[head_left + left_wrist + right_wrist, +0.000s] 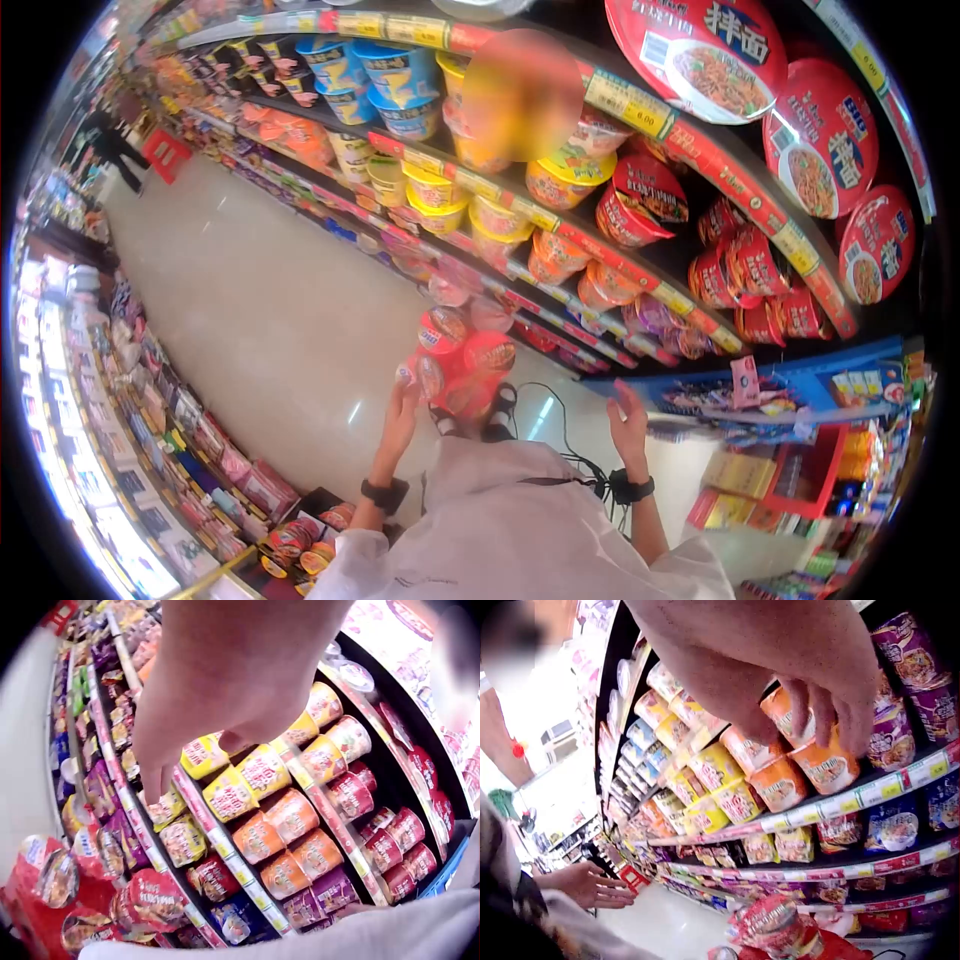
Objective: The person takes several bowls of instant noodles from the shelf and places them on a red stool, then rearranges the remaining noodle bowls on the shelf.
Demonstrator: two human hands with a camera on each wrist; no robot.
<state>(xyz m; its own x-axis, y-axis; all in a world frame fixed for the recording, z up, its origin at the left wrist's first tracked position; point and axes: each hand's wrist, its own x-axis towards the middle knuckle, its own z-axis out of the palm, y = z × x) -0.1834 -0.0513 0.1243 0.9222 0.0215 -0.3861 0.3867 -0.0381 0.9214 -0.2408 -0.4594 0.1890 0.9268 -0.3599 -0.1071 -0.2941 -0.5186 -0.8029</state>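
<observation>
"What is the person wearing?"
"A loose, pale greyish-pink fabric top (500, 520) is showing, its wide sleeves (357, 562) stopping short of the wrists (386, 470)."
"Anything strapped on?"
"Thick black bands (633, 488) are circling both; thin black cables (566, 435) are trailing beside the top."

Bare forearms reach ahead from the body, the left forearm (368, 515) and right forearm (650, 535) leaning slightly toward each other. The left grip (400, 410) and right grip (628, 435) are held up well apart, at nearly the same level. Seen from the right wrist, the left grip stretches out with its fingers nearly straight and a little spread, while the right grip's fingers bend loosely, relaxed.
</observation>
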